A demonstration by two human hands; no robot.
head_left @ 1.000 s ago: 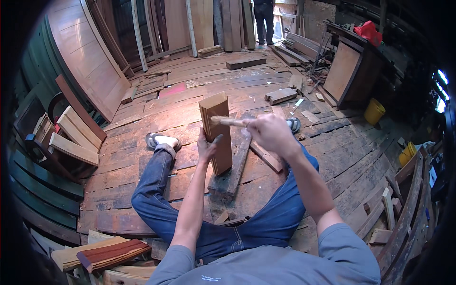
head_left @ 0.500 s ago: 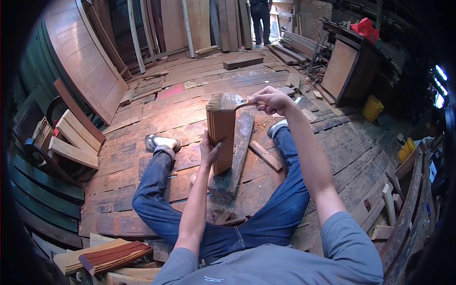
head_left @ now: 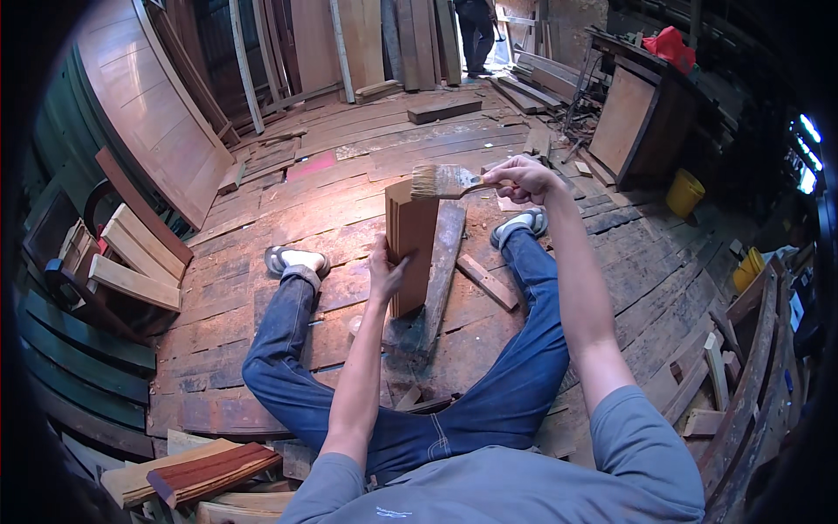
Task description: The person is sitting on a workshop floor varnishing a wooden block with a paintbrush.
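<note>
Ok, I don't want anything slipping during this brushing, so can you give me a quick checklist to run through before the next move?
1. Left grip secure on the wooden piece: looks ok, thumb across its face.
2. Wooden piece standing on end: ok, close to upright.
3. Lower end firmly seated on the dark plank: cannot tell; it appears to rest there, but firmness doesn't show.
4. Right grip on the brush: ok, held by the handle.
5. Bristles touching the top end: cannot tell; they overlap in this view.
6. Left foot and right foot clear of the plank: ok.
</note>
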